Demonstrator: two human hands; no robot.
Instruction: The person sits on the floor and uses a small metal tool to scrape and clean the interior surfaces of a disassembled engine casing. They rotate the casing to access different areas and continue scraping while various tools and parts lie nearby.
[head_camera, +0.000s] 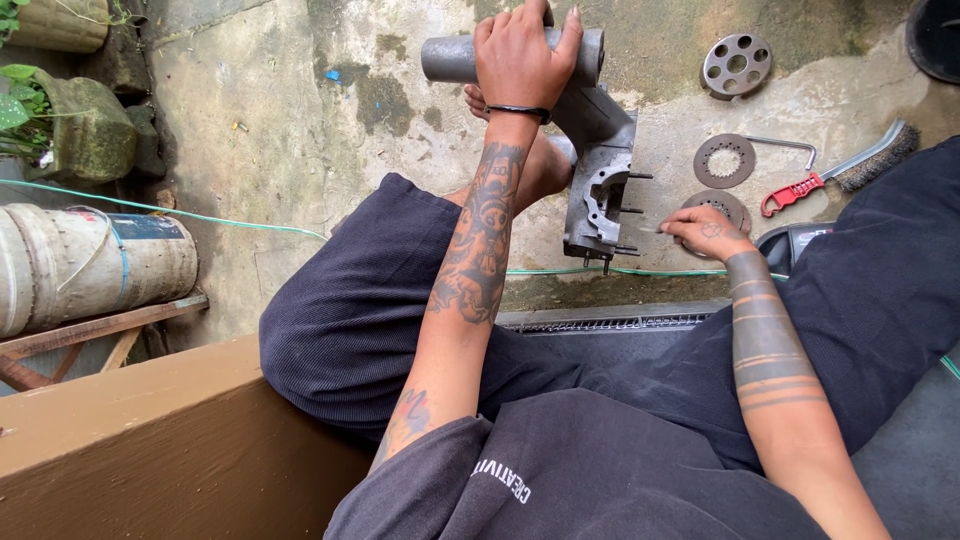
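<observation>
Dark shorts (370, 300) framed the work: left hand (520, 55) clamped around grey casting (598, 170) tube, steadying it; right hand (705, 230) pinched a small pin beside the studs, apparently fitting, which called for careful alignment.

The scene is lit by soft, even daylight, with no single source to be made out and no harsh glare. Only faint, diffuse shadows are cast beneath the grey metal casing (598, 170) and under the legs on the concrete floor (290, 140). The dark clothing near the bottom is rendered with little detail. Focus is held sharply across the centre, while slight wide-angle bending is seen along the wooden ledge (150, 430) at the near left
</observation>
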